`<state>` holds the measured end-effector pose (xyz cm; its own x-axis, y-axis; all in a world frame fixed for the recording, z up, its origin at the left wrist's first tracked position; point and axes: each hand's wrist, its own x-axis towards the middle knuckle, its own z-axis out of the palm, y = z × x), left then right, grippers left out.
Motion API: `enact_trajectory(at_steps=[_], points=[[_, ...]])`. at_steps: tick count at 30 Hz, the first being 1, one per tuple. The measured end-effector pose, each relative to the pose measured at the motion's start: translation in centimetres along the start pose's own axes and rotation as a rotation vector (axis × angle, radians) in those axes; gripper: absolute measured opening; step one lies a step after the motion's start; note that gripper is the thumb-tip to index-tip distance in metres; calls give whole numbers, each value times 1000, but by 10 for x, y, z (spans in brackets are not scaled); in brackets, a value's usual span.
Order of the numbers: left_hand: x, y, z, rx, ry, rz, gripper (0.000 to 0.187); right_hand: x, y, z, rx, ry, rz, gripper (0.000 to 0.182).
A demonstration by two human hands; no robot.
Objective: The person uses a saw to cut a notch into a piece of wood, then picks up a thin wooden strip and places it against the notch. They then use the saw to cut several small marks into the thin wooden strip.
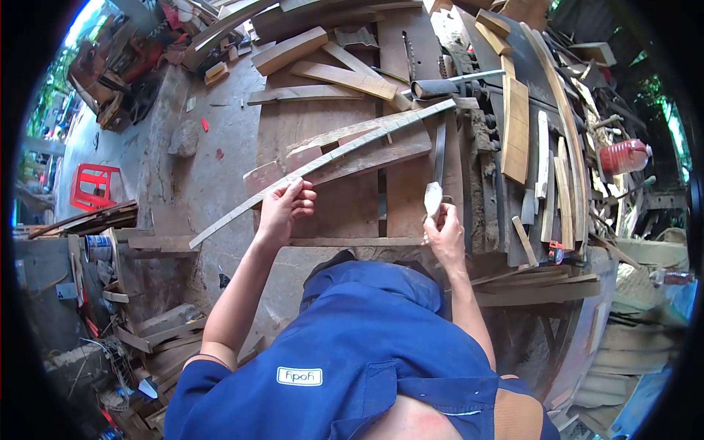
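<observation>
My left hand [287,209] is closed, thumb and forefinger pinching the edge of a long, narrow pale strip [352,149] with evenly spaced marks along it. The strip slants from lower left to upper right across the bench [334,216]. Under its upper half lies a brown wooden board [389,155]. My right hand [446,231] is wrapped around the pale handle [433,196] of a tool with a long, narrow dark blade [440,147] pointing away from me. The blade's far end lies close to the strip's upper end.
Cut wood blocks [290,51] and boards [345,79] lie at the bench's far side. Long planks [515,132] crowd the right, with a tape measure [556,252] and a red-filled jug [625,157] beyond. A red plastic stool [96,186] is on the left floor.
</observation>
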<state>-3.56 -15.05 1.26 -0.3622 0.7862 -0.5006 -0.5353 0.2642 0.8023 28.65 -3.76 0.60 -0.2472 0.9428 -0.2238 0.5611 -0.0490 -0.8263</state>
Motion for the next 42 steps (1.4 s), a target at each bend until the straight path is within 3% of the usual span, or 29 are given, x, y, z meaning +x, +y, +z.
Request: enact_trajectory(at_steps=[2, 3, 4, 6, 7, 11, 15, 21, 22, 25, 34, 42], points=[[-5, 7, 14, 401, 44, 339, 22, 4, 21, -8, 329, -96, 139, 23], [-6, 13, 21, 671, 157, 388, 21, 6, 27, -12, 509, -139, 188, 20], [-2, 15, 25, 671, 160, 386, 21, 5, 31, -20, 694, -183, 241, 27], [7, 18, 31, 1450, 346, 1095, 23, 4, 35, -27, 924, -167, 326, 26], [14, 12, 31, 1339, 293, 930, 24, 2, 27, -27, 964, -93, 403, 26], [37, 0, 27, 1363, 277, 1011, 19, 4, 49, -33, 1203, -134, 404, 29], [38, 9, 27, 1370, 229, 1031, 16, -1, 27, -32, 1109, 44, 333, 14], [43, 15, 16, 1355, 147, 1015, 16, 7, -1, -19, 554, -7, 96, 13], [43, 15, 14, 1358, 140, 1007, 16, 12, 2, -7, 311, 67, -22, 18], [44, 14, 17, 1340, 142, 997, 17, 14, -19, 11, 27, 75, -129, 30], [40, 21, 36, 1401, 161, 1029, 27, 24, -18, 37, -98, 80, -261, 21], [90, -6, 116, 1273, -90, 1121, 25, 13, -34, 44, -334, 175, -303, 17]])
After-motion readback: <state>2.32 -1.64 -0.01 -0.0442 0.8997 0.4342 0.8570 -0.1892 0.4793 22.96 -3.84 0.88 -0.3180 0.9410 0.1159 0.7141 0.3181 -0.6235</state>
